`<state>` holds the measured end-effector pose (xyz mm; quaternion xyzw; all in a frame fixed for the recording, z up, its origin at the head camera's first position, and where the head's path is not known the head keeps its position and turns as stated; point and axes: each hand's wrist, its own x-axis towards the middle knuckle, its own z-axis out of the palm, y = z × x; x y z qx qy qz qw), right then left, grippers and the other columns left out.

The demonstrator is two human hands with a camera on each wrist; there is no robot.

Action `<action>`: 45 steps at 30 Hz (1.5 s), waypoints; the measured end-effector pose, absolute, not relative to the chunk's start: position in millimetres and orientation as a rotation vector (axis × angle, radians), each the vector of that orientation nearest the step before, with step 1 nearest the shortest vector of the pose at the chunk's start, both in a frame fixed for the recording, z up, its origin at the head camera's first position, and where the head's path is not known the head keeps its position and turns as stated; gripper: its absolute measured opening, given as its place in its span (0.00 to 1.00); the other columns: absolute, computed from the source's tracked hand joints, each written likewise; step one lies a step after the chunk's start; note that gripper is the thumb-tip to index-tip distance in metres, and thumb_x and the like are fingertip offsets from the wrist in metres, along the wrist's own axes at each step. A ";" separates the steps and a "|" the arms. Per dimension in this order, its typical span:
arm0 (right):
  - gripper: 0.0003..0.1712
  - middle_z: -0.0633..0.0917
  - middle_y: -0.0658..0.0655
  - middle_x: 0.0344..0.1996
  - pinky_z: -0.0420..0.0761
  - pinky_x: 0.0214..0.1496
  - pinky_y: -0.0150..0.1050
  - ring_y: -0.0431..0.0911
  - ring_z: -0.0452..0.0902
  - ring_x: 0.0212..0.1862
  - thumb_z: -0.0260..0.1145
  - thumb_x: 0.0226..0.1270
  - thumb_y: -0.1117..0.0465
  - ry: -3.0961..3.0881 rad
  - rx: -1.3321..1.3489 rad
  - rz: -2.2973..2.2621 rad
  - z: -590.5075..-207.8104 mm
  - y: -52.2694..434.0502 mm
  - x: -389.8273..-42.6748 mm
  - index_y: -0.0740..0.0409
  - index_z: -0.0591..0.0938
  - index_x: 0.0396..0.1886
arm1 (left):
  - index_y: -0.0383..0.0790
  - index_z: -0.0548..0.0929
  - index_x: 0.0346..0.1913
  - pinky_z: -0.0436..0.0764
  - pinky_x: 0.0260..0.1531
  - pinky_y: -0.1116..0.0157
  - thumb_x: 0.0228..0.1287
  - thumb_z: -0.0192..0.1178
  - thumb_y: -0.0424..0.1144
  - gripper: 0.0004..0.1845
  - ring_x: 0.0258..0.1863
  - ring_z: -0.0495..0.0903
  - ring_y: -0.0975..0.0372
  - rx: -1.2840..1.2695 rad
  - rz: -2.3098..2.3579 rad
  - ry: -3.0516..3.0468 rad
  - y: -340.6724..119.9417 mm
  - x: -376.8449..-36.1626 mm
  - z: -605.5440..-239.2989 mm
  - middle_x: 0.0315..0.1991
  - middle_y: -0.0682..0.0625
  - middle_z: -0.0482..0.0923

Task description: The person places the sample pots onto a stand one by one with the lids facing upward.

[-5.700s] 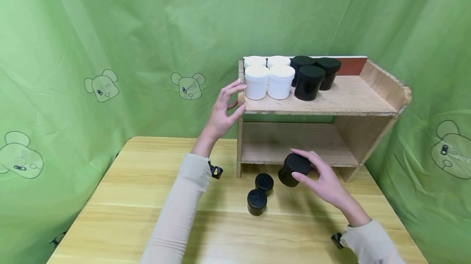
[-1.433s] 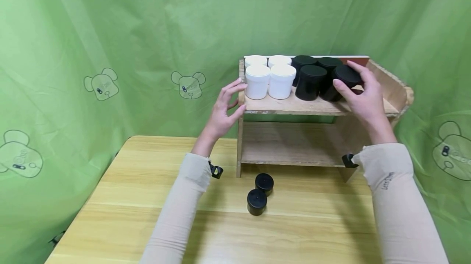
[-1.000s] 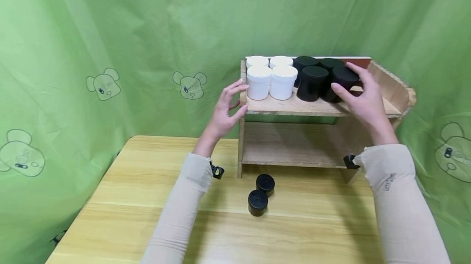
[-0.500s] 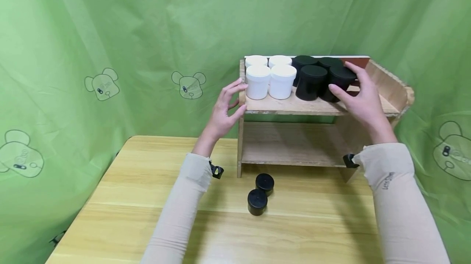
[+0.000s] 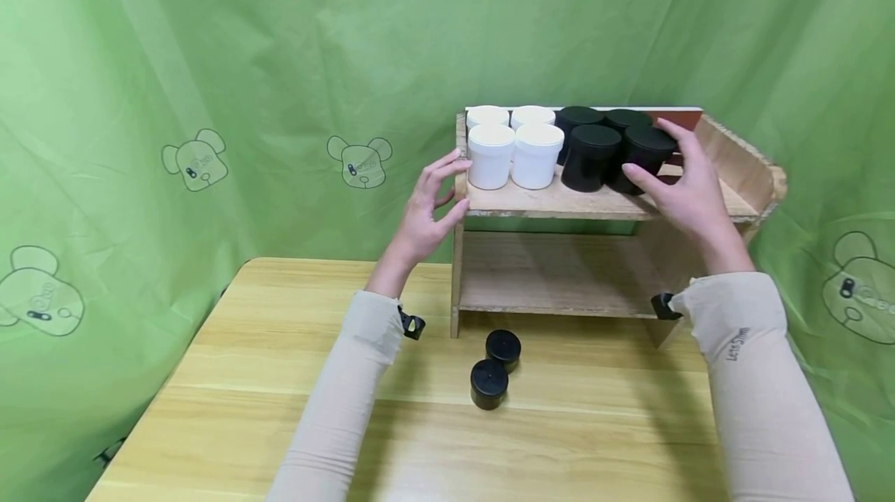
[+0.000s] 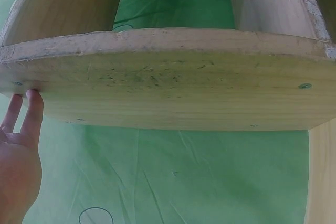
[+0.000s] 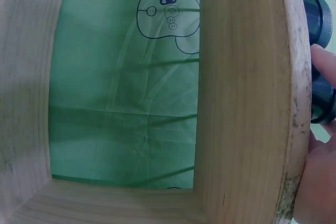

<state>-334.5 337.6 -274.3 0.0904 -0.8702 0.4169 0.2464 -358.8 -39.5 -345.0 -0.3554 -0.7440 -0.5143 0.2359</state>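
Right hand (image 5: 688, 187) wrapped round a black jar (image 5: 646, 156) near the shelf's (image 5: 594, 205) right end, left hand (image 5: 426, 210) loose-fingered against its left edge; probably light, rigid, slick plastic, best gripped round the sides.

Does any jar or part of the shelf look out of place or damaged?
Two small black jars stand on the table, apart from the jars on the shelf. The shelf's front edge is rough and chipped. No jar is tipped, nothing spilled.

Wooden table (image 5: 280, 409), 2 black jars (image 5: 495, 370), wooden shelf (image 5: 594, 203) bearing 4 white jars (image 5: 513, 154), 4 black
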 end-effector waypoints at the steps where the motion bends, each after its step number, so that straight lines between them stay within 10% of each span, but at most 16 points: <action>1: 0.45 0.69 0.60 0.72 0.69 0.46 0.25 0.39 0.69 0.53 0.70 0.70 0.51 -2.371 0.246 1.132 -274.5 337.6 -334.6 0.44 0.61 0.82 | 0.49 0.68 0.75 0.78 0.71 0.53 0.72 0.60 0.37 0.30 0.78 0.62 0.53 -0.975 -1.412 -2.039 -39.4 -358.7 -344.9 0.82 0.52 0.55; 16: 0.42 0.68 0.62 0.70 0.68 0.49 0.25 0.41 0.66 0.53 0.68 0.71 0.51 -2.371 0.243 1.061 -273.2 334.3 -337.3 0.53 0.63 0.80 | 0.48 0.68 0.74 0.77 0.71 0.53 0.72 0.59 0.38 0.30 0.78 0.61 0.53 -0.976 -1.411 -2.041 -39.0 -358.3 -342.9 0.81 0.52 0.56; 30: 0.50 0.61 0.61 0.73 0.77 0.54 0.20 0.45 0.69 0.58 0.70 0.69 0.49 -2.383 0.211 1.115 -269.6 337.2 -327.7 0.37 0.53 0.84 | 0.50 0.68 0.74 0.78 0.71 0.52 0.72 0.60 0.38 0.29 0.78 0.62 0.53 -0.974 -1.425 -2.041 -38.5 -359.5 -346.2 0.81 0.54 0.55; 37: 0.44 0.69 0.41 0.60 0.77 0.63 0.29 0.35 0.70 0.58 0.73 0.64 0.59 -2.065 0.160 1.221 -268.0 325.8 -304.7 0.42 0.65 0.78 | 0.50 0.68 0.75 0.78 0.71 0.53 0.72 0.60 0.38 0.30 0.78 0.62 0.53 -0.973 -1.416 -2.040 -38.8 -358.9 -345.8 0.81 0.53 0.55; 45: 0.33 0.78 0.44 0.53 0.79 0.54 0.25 0.38 0.76 0.53 0.71 0.62 0.68 -1.833 0.333 1.258 -275.0 294.7 -266.1 0.57 0.77 0.69 | 0.49 0.68 0.74 0.78 0.71 0.53 0.71 0.60 0.39 0.30 0.78 0.62 0.54 -0.975 -1.421 -2.033 -40.0 -357.3 -345.4 0.81 0.54 0.56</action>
